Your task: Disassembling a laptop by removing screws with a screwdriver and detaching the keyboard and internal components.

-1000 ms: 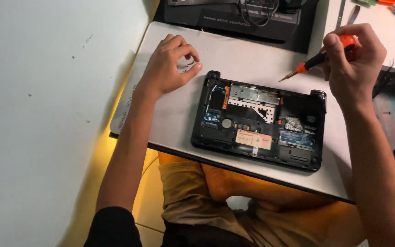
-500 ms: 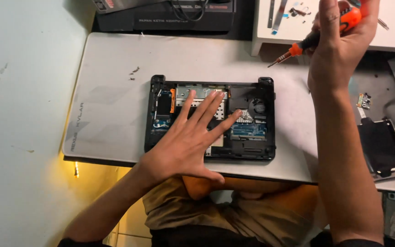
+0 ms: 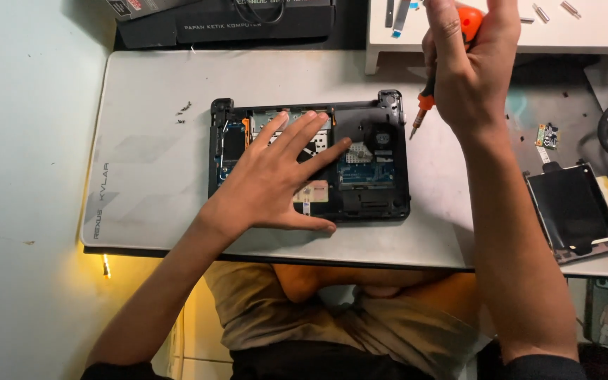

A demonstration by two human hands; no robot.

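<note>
Head view looks straight down on my work. I have my left hand laid flat and spread wide over the opened laptop base, fingers fanned across its exposed boards and thumb stretched along the near edge; it grips nothing, only presses on the chassis. The laptop base sits bottom-up, cover off, in the middle of a pale grey desk mat that covers the table. Its black fan shows just past my fingertips, toward the right rear corner.

I have my right hand raised above the right rear of the base, closed around an orange-handled screwdriver. The handle is buried in my fist and the shaft slants down and to the left, with its tip hanging just off the right edge of the chassis, close to the mat. I cannot tell whether the tip touches anything.

A few tiny dark screws lie loose on the mat to the left of the base. Well off to the right rest a black drive caddy and, just behind it, a small green circuit board. A black keyboard box lies along the far edge of the mat.
</note>
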